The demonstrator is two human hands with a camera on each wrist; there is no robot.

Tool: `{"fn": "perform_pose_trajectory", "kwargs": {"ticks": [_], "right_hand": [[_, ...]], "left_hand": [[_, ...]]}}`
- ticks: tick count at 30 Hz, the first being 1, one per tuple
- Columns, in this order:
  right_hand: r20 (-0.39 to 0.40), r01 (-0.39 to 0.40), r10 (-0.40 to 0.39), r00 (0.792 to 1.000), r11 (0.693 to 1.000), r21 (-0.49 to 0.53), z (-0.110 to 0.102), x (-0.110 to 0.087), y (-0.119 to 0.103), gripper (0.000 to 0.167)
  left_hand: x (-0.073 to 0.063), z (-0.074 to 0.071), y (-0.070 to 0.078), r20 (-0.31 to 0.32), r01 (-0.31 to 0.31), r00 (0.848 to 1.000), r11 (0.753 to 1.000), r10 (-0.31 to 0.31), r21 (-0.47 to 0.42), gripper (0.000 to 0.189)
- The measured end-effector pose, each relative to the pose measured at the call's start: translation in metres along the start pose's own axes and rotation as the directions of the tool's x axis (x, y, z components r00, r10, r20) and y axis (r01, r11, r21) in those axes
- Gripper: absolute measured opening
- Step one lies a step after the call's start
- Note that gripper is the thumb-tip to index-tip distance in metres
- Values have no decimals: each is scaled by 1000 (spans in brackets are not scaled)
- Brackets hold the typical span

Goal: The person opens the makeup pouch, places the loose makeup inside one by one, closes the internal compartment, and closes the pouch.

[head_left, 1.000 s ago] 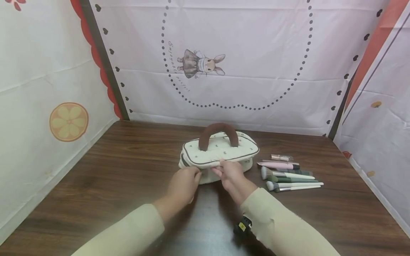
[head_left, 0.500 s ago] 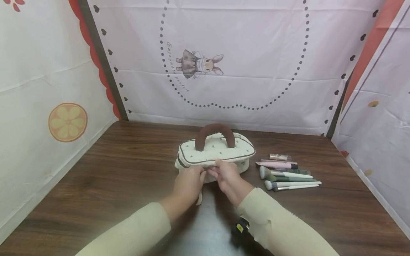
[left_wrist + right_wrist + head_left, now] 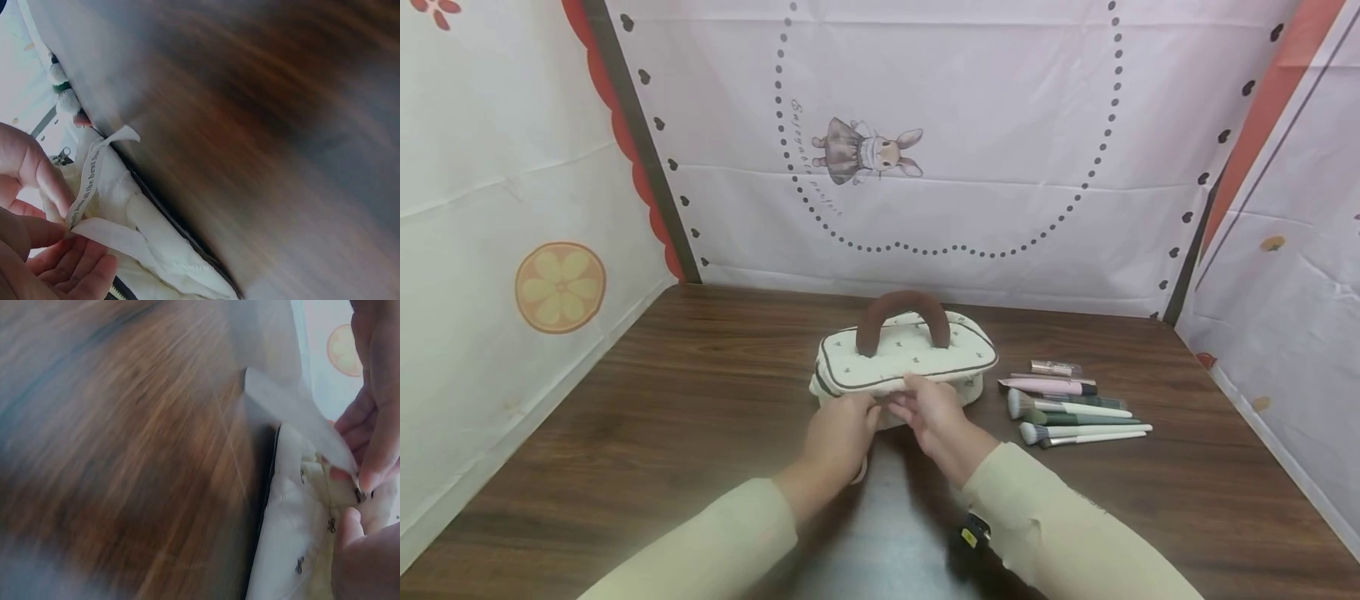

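One bag [image 3: 917, 360], soft cream small-patterned cloth, rounded oblong, dark-piped, with arched brown handle [image 3: 906, 301]; stands on wood-grained desk [image 3: 730, 358]. Left hand [image 3: 841, 429]: grip pinching flat, printed white ribbon [image 3: 112, 236]. Right hand [image 3: 936, 412]: grip narrow on the bag's front edge.

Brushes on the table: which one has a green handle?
The second brush from the back has the dark green handle; the other three brushes have white handles.

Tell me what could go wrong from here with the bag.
The ribbon pinched in the left hand might catch in the zip nearby. The bag has soft, creased fabric that could bunch and snag. If it slides right, it may knock the loose brushes lying beside it.
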State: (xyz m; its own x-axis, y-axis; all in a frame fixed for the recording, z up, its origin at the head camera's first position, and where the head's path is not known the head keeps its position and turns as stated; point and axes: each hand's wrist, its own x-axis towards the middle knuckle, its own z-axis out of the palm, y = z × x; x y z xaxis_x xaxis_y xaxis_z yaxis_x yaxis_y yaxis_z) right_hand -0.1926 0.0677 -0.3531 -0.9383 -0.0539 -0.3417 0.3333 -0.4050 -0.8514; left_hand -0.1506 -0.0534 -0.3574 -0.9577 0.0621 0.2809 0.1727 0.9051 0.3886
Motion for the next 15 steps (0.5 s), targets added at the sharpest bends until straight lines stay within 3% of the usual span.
{"fn": "perform_pose_trajectory", "kwargs": {"ticks": [8, 15], "right_hand": [[89, -29, 50, 995, 974, -224, -16, -6, -4, 44], [128, -6, 66, 990, 907, -420, -24, -14, -6, 44]], "left_hand": [[-3, -7, -11, 90, -15, 996, 1000, 12, 28, 20], [-6, -24, -21, 50, -37, 998, 997, 34, 60, 25]]}}
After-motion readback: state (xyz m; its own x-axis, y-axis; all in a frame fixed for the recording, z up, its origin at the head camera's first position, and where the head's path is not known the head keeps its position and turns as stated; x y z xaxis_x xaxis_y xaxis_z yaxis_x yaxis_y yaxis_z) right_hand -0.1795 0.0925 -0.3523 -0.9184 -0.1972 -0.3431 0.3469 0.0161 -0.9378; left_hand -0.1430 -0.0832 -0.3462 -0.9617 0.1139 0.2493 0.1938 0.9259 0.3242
